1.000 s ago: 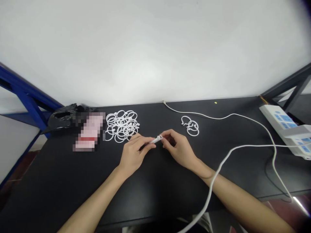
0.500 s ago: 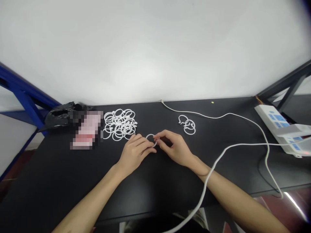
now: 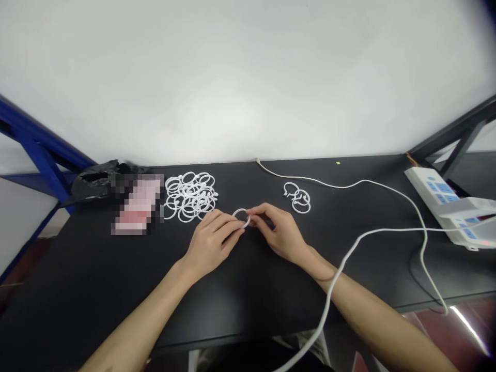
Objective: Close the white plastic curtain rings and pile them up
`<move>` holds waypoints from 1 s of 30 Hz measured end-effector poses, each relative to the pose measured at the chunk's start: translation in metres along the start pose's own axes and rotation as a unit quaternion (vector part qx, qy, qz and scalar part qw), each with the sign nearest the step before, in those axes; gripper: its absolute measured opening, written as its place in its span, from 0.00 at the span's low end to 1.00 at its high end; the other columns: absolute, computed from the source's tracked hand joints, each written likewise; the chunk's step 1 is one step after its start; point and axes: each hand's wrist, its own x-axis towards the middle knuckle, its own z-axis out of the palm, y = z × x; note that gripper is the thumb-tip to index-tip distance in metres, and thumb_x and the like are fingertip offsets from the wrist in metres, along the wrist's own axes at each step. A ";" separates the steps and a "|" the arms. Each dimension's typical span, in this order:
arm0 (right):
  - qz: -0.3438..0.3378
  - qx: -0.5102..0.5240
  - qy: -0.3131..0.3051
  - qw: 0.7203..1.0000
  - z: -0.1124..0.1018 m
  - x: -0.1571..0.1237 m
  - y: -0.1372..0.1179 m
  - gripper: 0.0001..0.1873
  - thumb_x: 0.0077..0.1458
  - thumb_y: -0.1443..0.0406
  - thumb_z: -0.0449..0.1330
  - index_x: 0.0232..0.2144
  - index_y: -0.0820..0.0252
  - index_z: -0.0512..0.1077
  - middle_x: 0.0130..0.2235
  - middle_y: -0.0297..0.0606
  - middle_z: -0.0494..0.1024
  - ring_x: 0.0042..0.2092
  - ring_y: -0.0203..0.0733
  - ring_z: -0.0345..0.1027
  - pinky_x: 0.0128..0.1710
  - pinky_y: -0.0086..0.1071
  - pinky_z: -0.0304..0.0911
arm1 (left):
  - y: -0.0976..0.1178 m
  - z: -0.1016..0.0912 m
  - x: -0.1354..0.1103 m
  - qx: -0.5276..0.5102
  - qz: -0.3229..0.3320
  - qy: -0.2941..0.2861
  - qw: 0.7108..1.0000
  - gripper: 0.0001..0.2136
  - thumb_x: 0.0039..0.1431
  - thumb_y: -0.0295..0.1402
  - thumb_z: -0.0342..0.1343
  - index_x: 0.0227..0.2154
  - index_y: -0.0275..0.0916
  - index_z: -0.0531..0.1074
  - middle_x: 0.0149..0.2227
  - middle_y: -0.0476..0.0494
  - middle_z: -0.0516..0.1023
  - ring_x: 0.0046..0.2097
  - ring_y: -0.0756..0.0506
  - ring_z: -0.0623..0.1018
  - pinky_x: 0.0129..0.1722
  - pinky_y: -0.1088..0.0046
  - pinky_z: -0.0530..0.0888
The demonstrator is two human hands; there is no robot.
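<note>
My left hand [image 3: 211, 242] and my right hand [image 3: 279, 231] meet at the middle of the black table [image 3: 96, 289]. Together they pinch one white plastic ring [image 3: 241, 215], which stands tilted between the fingertips. A heap of several white rings [image 3: 189, 196] lies just beyond my left hand. A small cluster of linked white rings [image 3: 297, 197] lies beyond my right hand.
A white cable [image 3: 372, 235] crosses the table from the back wall and over my right forearm. A white power strip [image 3: 445, 200] sits at the right edge. A crumpled black bag [image 3: 96, 180] and a blurred pink item [image 3: 137, 205] lie at the back left.
The ring has turned from edge-on to showing its open circle between my fingertips. Both hands have stayed at the same place on the table.
</note>
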 end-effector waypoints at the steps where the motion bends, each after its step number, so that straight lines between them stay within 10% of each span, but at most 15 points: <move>1: -0.001 -0.005 0.000 1.000 0.000 0.000 0.000 0.08 0.63 0.67 0.55 0.42 0.57 0.73 0.35 0.36 0.80 0.36 0.37 0.77 0.36 0.30 0.71 | 0.000 0.000 0.000 0.001 0.003 0.001 1.000 0.07 0.62 0.24 0.57 0.41 0.40 0.73 0.38 0.45 0.80 0.38 0.47 0.73 0.40 0.66 0.72; 13: -0.105 -0.225 0.099 0.964 -0.012 0.009 0.019 0.15 0.64 0.63 0.56 0.51 0.61 0.69 0.44 0.44 0.78 0.46 0.45 0.72 0.48 0.39 0.68 | -0.025 -0.020 0.007 0.131 -0.023 0.056 0.990 0.06 0.63 0.26 0.56 0.41 0.40 0.73 0.39 0.44 0.79 0.42 0.43 0.74 0.46 0.60 0.71; 22: 0.065 -0.448 0.176 0.874 -0.046 0.019 0.051 0.21 0.55 0.55 0.62 0.46 0.63 0.73 0.47 0.51 0.73 0.47 0.57 0.64 0.45 0.46 0.61 | -0.108 -0.050 0.023 0.283 -0.233 -0.011 0.930 0.10 0.64 0.35 0.50 0.36 0.38 0.76 0.44 0.33 0.75 0.49 0.32 0.70 0.47 0.49 0.67; 30: 0.066 -0.471 0.151 0.866 -0.040 0.016 0.056 0.07 0.56 0.63 0.61 0.35 0.62 0.74 0.45 0.47 0.74 0.46 0.54 0.65 0.48 0.46 0.60 | -0.093 -0.044 0.016 0.275 -0.229 0.027 0.933 0.10 0.64 0.36 0.51 0.42 0.39 0.75 0.46 0.34 0.75 0.49 0.32 0.70 0.48 0.48 0.67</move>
